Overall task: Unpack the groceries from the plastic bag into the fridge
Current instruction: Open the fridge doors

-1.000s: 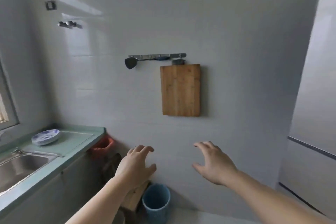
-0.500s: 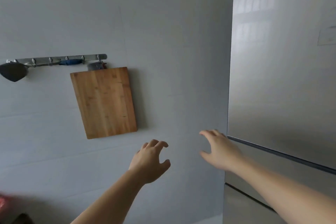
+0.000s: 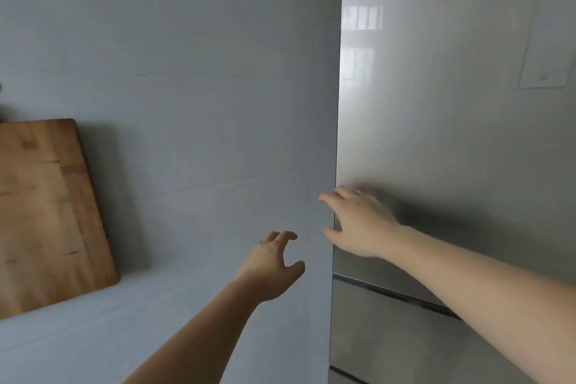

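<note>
— Where is the fridge (image 3: 452, 140) from where you stand?

— It fills the right side, a tall grey glossy cabinet standing upright, long axis vertical, its front facing us. Its left edge runs straight down beside the pale tiled wall (image 3: 193, 87). A dark horizontal seam (image 3: 399, 294) splits the upper door from the compartment below, and a second seam shows near the bottom edge.

— And the hands?

— The right hand (image 3: 358, 221) reaches forward to the upper door's left edge, low on that door, just above the seam. Its fingers are spread and lightly curved, the thumb below; it has hold of nothing. Whether the fingertips touch the door I cannot tell, they are blurred.

— The left hand?

— The left hand (image 3: 271, 265) hangs in front of the wall, lower and just left of the fridge edge, apart from it. Fingers curled like a claw, thumb out, empty.

— Anything else?

— A wooden cutting board (image 3: 50, 212) hangs on the wall far left, slightly tilted, well apart from both hands. A pale label (image 3: 545, 50) sits high on the fridge door at right. The doors are closed.
</note>
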A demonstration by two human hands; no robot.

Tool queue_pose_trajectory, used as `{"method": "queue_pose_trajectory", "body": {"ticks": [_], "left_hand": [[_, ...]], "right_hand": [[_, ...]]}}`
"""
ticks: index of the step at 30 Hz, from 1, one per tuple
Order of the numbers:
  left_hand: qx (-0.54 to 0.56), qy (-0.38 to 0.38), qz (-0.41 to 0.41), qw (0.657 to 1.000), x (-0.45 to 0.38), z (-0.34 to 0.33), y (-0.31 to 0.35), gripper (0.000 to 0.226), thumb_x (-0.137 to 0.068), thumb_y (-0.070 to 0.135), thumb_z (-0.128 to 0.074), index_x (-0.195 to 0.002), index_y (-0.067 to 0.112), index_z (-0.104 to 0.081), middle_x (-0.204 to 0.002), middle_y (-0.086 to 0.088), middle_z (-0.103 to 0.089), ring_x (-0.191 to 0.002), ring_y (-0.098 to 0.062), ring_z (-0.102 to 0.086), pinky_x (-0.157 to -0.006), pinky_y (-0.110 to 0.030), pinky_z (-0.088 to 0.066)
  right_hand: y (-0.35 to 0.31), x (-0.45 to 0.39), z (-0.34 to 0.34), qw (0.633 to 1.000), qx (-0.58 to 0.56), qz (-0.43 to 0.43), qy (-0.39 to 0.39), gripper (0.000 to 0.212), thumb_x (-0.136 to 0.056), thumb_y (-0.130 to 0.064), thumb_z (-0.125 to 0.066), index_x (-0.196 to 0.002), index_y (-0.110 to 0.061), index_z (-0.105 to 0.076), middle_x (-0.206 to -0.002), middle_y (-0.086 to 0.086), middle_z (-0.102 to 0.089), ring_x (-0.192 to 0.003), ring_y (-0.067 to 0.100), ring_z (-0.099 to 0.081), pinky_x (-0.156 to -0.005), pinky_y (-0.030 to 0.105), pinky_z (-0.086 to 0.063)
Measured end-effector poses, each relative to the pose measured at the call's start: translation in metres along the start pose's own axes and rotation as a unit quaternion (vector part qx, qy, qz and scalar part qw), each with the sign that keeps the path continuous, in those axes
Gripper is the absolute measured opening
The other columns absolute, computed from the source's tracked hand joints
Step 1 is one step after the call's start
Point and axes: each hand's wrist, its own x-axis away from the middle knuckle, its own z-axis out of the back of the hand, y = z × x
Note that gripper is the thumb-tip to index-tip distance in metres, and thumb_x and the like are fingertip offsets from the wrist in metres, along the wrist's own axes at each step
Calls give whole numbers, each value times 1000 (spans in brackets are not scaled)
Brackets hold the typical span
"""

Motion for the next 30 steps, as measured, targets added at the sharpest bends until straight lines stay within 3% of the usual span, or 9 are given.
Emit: {"method": "queue_pose_trajectory", "body": {"ticks": [4, 9, 12, 15, 19, 22, 25, 27, 30], "left_hand": [[135, -47, -24, 989, -51, -29, 8, 62, -91, 40, -59, -146, 24, -35, -146, 1, -43, -130, -17, -46, -100, -28, -39], [246, -121, -72, 959, -107, -58, 5, 70, -94, 42, -55, -152, 22, -22, -153, 0, -35, -139, -18, -36, -109, -30, -33], [280, -142, -107, 943, -129, -69, 3, 56, -96, 37, -53, -147, 23, -35, -143, 4, -47, -128, -12, -47, -98, -19, -37], [326, -136, -132, 926, -137, -79, 1, 37, -97, 29, -53, -133, 22, -51, -118, 8, -62, -99, -1, -58, -77, -3, -41], [368, -144, -136, 909, -136, -78, 2, 23, -98, 23, -52, -121, 23, -53, -101, 10, -62, -85, 7, -56, -65, 2, -40], [375, -155, -142, 903, -130, -72, 0, 20, -95, 20, -55, -114, 27, -55, -99, 10, -64, -83, 6, -58, -67, -2, -43], [380, -172, -161, 894, -125, -64, -8, 14, -83, 21, -62, -95, 29, -59, -87, 10, -66, -74, -4, -62, -76, -23, -50], [382, -195, -180, 885, -121, -57, -13, 16, -71, 25, -64, -86, 27, -59, -81, 8, -63, -68, -7, -58, -71, -26, -51], [365, -224, -222, 876, -104, -48, -20, 23, -65, 15, -60, -87, 23, -62, -79, 6, -63, -63, -9, -57, -64, -25, -49]], "right_hand": [[5, -31, 14, 979, 195, 60, 8, 40, -90, -33, -48, -128, -19, -48, -128, 3, -52, -122, 26, -46, -110, 43, -29], [8, -78, 15, 909, 412, 46, -48, 34, -91, -30, -45, -120, -16, -58, -117, 3, -59, -119, 26, -46, -117, 57, 1], [6, -98, 4, 863, 494, 24, -103, 32, -93, -31, -42, -112, -20, -66, -109, 1, -64, -108, 26, -49, -114, 60, 11], [0, -106, -1, 851, 508, -6, -131, 32, -93, -33, -43, -111, -22, -67, -112, 3, -64, -110, 27, -48, -115, 58, 8], [-12, -104, -1, 844, 516, -35, -143, 37, -94, -34, -42, -121, -19, -62, -123, 7, -59, -119, 30, -45, -117, 55, 1], [-20, -100, 2, 848, 509, -43, -142, 37, -94, -33, -43, -122, -17, -61, -126, 9, -58, -120, 30, -44, -117, 54, 1], [-31, -90, 5, 865, 487, -47, -115, 37, -94, -31, -44, -119, -13, -63, -124, 11, -59, -118, 31, -44, -117, 53, -4], [-40, -76, 8, 875, 475, -33, -84, 34, -89, -33, -50, -111, -13, -68, -113, 9, -64, -110, 31, -50, -116, 52, -12], [-52, -46, 16, 887, 460, -4, -38, 26, -69, -38, -70, -81, -16, -76, -78, 3, -69, -83, 25, -61, -111, 47, -33]]}}
